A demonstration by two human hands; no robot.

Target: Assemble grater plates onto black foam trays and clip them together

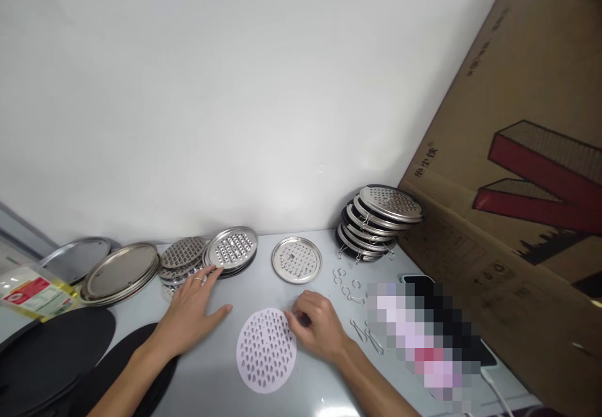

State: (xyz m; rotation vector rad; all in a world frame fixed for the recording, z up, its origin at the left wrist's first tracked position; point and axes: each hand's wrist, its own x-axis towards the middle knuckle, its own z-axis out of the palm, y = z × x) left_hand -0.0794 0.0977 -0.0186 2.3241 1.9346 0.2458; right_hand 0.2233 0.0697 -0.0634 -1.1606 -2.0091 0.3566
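Observation:
My right hand (317,326) has thumb and fingers pinched at the upper right edge of a round, pale perforated disc (266,354) on the table. My left hand (190,310) is open, thumb spread, its fingertips at the near rim of a stack of metal grater discs (231,249). I cannot tell whether they touch it. Just left of these is another pile of perforated metal discs (182,253), partly hidden by my fingers. A single round grater disc in a rimmed metal plate (297,260) lies beyond my hands.
Stacked grater sets with wire clips (380,222) stand at back right, by a large cardboard box (517,172). Wire rings (345,290) and hooks (369,335) lie near a phone (451,323). Plain metal plates (125,269), black discs (56,354) and a plastic packet (37,291) are left.

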